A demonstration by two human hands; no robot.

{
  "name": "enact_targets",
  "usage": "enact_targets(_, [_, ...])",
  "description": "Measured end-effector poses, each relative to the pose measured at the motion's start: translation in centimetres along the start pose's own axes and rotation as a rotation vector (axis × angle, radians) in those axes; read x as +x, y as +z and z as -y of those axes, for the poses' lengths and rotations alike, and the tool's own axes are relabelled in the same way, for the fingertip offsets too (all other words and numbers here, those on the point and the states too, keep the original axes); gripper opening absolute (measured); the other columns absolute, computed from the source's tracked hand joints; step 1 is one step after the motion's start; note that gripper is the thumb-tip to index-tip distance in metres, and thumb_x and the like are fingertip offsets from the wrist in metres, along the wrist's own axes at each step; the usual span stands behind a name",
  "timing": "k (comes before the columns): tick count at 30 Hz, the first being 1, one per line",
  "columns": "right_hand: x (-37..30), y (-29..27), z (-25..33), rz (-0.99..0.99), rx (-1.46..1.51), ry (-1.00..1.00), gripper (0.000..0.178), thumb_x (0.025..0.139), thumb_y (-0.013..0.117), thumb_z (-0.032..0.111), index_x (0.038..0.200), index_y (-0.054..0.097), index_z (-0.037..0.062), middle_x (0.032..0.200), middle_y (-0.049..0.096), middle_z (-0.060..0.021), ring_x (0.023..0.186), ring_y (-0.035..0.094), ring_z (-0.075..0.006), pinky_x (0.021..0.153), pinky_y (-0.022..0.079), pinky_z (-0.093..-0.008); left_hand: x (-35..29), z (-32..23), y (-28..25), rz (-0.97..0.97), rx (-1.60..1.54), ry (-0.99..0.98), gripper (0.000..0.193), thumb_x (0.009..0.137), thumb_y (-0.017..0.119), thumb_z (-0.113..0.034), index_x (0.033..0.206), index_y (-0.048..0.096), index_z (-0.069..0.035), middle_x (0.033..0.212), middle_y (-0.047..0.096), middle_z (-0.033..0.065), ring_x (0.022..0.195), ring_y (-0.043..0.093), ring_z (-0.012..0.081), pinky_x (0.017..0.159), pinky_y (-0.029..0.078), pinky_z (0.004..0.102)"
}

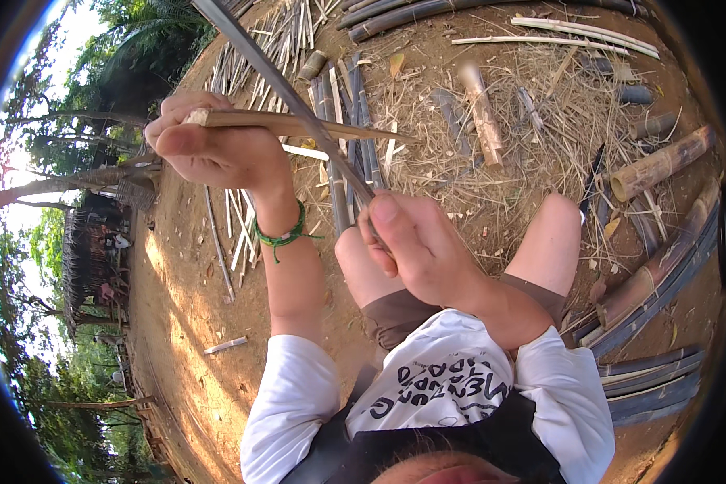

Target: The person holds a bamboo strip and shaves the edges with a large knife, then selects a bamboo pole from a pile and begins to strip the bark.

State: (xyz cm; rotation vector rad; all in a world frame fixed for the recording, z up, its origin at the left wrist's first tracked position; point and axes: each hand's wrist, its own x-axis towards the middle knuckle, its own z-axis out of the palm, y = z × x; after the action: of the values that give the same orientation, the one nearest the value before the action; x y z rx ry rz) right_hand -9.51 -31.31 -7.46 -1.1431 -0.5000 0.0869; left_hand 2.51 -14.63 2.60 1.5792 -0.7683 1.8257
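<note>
Seated on bare dirt ground point(185, 282), knees up, splitting bamboo. Left hand point(218, 145) raised, grip clamped tight around a short bamboo stick point(298, 123), held roughly level and pointing toward the right. Right hand point(415, 246) lower and nearer the body, grip closed around the handle of a long blade point(290, 89), thumb laid along the top; blade running up and away to the upper left, crossing the stick just past the left fingers. Whether the edge is already bitten into the stick or only resting against it: cannot tell.

For a clean cut, probably best:
- Keep the left fingers behind the crossing point, never ahead of the edge.
- Hold the stick steady and let the blade do the travelling, following the grain so the strip peels evenly instead of running out to one side.
- Keep the wrist with the green cord bracelet point(282, 235) clear of the blade's line.
- Work away from the bare knees point(557, 226), which sit just beneath the handle.

Round about: bundle of dark split strips point(347, 121) lying on the ground under the stick, pale slivers point(238, 234) scattered to the left, dry straw and shavings point(492, 161) ahead, a short bamboo section point(482, 113) among them, thick bamboo culms point(661, 165) stacked at the right.
</note>
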Motion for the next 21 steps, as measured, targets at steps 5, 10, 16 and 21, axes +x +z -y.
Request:
enact_targets(5, [0.4, 0.3, -0.6, -0.030, -0.044, -0.036, 0.055, 0.102, 0.048, 0.045, 0.076, 0.057, -0.0023, 0.052, 0.048, -0.0088, 0.047, 0.048, -0.0178, 0.047, 0.037, -0.0371, -0.4, -3.1, 1.2, -0.096, 0.033, -0.141, 0.057, 0.106, 0.019, -0.053, 0.076, 0.041, -0.010, 0.061, 0.047, 0.0039, 0.051, 0.043, 0.0116, 0.045, 0.034, 0.0215])
enact_targets(10, [0.6, -0.2, -0.2, -0.042, -0.188, -0.039, 0.055, 0.101, 0.049, 0.044, 0.077, 0.060, -0.0050, 0.055, 0.056, -0.0173, 0.049, 0.060, -0.0286, 0.049, 0.043, -0.0400, -1.0, -3.1, 1.2, -0.114, -0.039, -0.143, 0.057, 0.106, 0.019, -0.054, 0.076, 0.040, -0.009, 0.060, 0.046, 0.0056, 0.049, 0.042, 0.0123, 0.043, 0.033, 0.0204])
enact_targets(16, [1.0, -1.6, -5.1, -0.200, -0.100, 0.276, 0.053, 0.104, 0.044, 0.041, 0.070, 0.052, 0.0015, 0.053, 0.047, -0.0046, 0.048, 0.048, -0.0146, 0.048, 0.038, -0.0326, -1.0, -3.1, 1.0, -0.059, -0.208, -0.097, 0.058, 0.105, 0.018, -0.055, 0.076, 0.040, -0.009, 0.062, 0.046, 0.0065, 0.049, 0.042, 0.0123, 0.042, 0.034, 0.0210])
enact_targets(21, [0.1, -0.2, -0.4, -0.031, -0.120, -0.133, 0.056, 0.102, 0.045, 0.047, 0.070, 0.050, 0.0017, 0.055, 0.049, -0.0044, 0.050, 0.046, -0.0143, 0.049, 0.038, -0.0319, -2.7, -3.0, 1.0, -0.122, 0.003, -0.200, 0.062, 0.104, 0.016, -0.058, 0.072, 0.039, -0.009, 0.062, 0.045, 0.0036, 0.049, 0.041, 0.0124, 0.047, 0.037, 0.0236])
